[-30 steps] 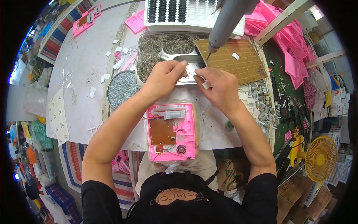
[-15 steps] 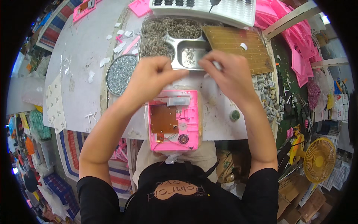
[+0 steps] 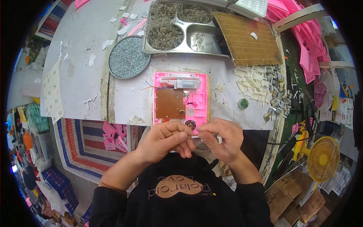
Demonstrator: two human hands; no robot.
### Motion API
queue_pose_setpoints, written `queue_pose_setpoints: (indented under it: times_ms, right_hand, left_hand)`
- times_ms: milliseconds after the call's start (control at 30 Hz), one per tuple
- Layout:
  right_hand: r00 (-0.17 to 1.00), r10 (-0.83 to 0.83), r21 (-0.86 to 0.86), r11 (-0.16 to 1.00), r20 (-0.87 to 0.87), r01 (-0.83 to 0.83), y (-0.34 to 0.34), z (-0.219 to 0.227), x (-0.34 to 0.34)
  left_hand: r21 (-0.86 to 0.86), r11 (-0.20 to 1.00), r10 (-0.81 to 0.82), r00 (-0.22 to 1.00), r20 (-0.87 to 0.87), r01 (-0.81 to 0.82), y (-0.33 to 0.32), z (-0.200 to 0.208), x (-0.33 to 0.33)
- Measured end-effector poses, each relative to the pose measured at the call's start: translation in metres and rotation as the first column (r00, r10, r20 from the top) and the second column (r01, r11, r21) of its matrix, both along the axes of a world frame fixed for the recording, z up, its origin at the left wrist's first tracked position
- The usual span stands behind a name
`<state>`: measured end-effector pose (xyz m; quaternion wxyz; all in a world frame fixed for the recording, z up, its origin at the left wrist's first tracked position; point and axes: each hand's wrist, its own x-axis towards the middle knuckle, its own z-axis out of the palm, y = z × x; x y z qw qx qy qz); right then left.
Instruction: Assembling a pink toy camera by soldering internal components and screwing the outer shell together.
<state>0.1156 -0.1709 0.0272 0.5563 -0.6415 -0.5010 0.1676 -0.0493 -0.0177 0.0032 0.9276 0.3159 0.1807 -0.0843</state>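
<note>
Both hands are close together over the near end of a pink plastic housing [image 3: 203, 99]. My right hand [image 3: 225, 140] pinches a small white plastic piece [image 3: 219, 139], and a thin white tip shows between the two hands. My left hand [image 3: 165, 139] is curled with thumb and index finger together; what they hold, if anything, cannot be made out. Inside the housing sit a brown circuit board [image 3: 169, 104], a grey-white module [image 3: 188, 84] at the far end and a round black speaker [image 3: 190, 124], partly behind my fingers. Thin wires stick out at the housing's left.
Beyond the housing stands a metal compartment tray [image 3: 177, 50] holding small springs. A round dish [image 3: 128, 57] of tiny metal screws is left of it. A brown board [image 3: 247, 41] leans on the tray's right. White plastic pieces [image 3: 251, 81], metal cylinders [image 3: 278, 96] and a green-filled tub [image 3: 243, 103] lie right.
Both hands have come back from the spring tray to the near end of the housing and closer together. The view has shifted, so the tray appears higher up.
</note>
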Motion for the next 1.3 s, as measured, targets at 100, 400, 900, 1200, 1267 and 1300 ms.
queue_pose_setpoints:
  times_ms: [100,400,900,1200,1267,1300]
  right_hand:
    - [0.985,0.063,-0.004,0.998,0.158,-0.063,0.0,-0.005,0.0]
    - [0.913,0.404,-0.262,0.888,0.057,-0.377,-0.037,0.014,0.028]
    - [0.576,0.077,0.09,0.996,-0.814,-0.006,-0.085,-0.03,0.029]
    - [0.98,-0.092,-0.198,0.972,0.178,0.127,-0.034,-0.018,0.04]
    - [0.915,-0.018,-0.217,0.969,0.404,0.114,-0.021,-0.012,0.042]
    - [0.899,-0.011,-0.214,0.97,0.438,0.116,-0.014,-0.012,0.042]
  left_hand:
    - [0.038,0.999,-0.031,1.0,0.001,0.031,-0.002,0.001,0.002]
    - [0.191,0.948,-0.238,0.965,-0.113,0.256,-0.003,0.021,0.007]
    - [0.831,-0.557,-0.518,0.783,-0.345,-0.002,0.02,0.025,0.106]
    - [0.979,0.143,-0.036,0.988,0.152,-0.146,0.036,-0.001,0.06]
    - [0.958,0.191,0.077,0.976,0.205,-0.216,0.036,-0.001,0.049]
    - [0.942,0.194,0.092,0.961,0.261,-0.275,0.036,-0.005,0.046]
